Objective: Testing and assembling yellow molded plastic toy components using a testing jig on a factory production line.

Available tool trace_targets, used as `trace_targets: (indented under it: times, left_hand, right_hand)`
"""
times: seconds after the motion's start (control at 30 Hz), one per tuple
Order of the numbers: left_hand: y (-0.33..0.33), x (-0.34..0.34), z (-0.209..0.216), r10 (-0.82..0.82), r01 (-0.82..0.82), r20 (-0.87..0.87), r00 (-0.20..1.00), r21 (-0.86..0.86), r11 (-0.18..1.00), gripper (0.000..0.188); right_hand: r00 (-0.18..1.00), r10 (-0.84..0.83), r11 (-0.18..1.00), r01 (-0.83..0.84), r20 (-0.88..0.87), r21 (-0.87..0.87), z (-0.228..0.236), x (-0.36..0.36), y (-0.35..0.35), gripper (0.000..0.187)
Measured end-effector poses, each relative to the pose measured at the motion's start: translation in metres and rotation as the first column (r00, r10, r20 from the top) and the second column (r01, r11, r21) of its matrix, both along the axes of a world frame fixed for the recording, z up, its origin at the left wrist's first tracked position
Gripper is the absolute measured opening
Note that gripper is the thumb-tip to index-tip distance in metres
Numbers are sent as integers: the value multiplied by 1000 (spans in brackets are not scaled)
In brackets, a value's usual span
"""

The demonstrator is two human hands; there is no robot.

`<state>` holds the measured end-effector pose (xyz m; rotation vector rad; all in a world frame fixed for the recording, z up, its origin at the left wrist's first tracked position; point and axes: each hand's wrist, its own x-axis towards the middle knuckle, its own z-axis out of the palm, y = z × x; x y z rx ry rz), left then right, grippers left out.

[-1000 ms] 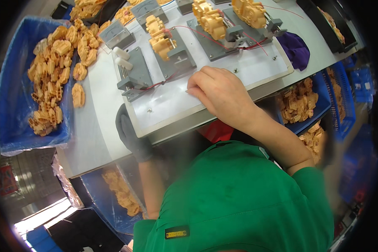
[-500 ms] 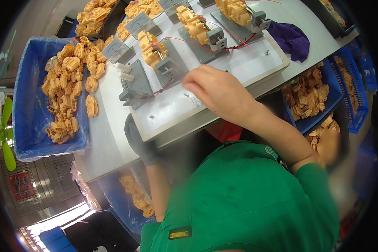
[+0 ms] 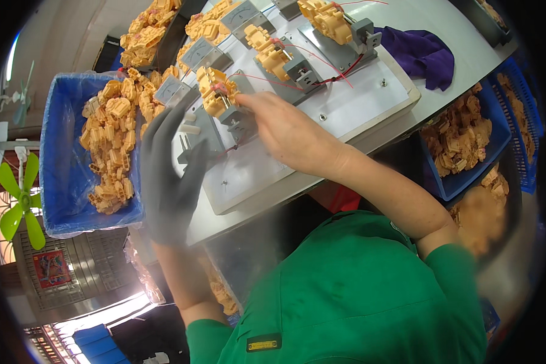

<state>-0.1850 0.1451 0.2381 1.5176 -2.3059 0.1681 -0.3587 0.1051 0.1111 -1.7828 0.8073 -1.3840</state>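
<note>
The bare right hand (image 3: 291,130) pinches the yellow part (image 3: 215,91) in the grey holder (image 3: 239,118) to steady it, while the gloved left hand (image 3: 167,176) waits spread wide at nine o'clock, near the blue bin (image 3: 67,182).

White worktable (image 3: 461,67) crossing the scene; green fan (image 3: 19,197) at left before a barred window (image 3: 54,276); daylight on the floor (image 3: 112,309) below.

My left hand (image 3: 167,182) wears a dark grey knitted cloth glove, matt. My right hand (image 3: 288,130) is bare. The yellow moulded plastic connector parts (image 3: 215,91) look slightly glossy, the grey metal fixture (image 3: 239,118) dull, the white bench (image 3: 370,91) smooth, the purple cloth (image 3: 421,54) soft.
</note>
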Motion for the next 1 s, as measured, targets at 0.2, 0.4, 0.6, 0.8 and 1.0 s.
trace_targets:
  times: [0.2, 0.4, 0.6, 0.8, 1.0]
  left_hand:
    - [-53, -8, -9, 50, -62, 49, 998, 265, 962, 45]
    - [-63, -7, -10, 141, 55, -339, 930, 510, 859, 36]
    - [-70, -5, -13, 158, 63, -363, 918, 530, 846, 32]
    - [-69, -3, -13, 171, 54, -366, 915, 531, 846, 33]
    - [-69, -1, -13, 165, 30, -358, 919, 481, 876, 35]
  right_hand:
    - [1000, -16, 999, 15, 20, 40, 0, 2, 2, 37]
    - [998, -35, 995, 30, 47, 100, 7, 4, 4, 40]
    - [964, 71, 950, -144, 258, 277, 10, 0, 2, 50]
    - [941, 151, 912, -251, 303, 325, 7, -5, -1, 52]
    - [919, 172, 903, -291, 355, 316, 5, -4, -3, 50]
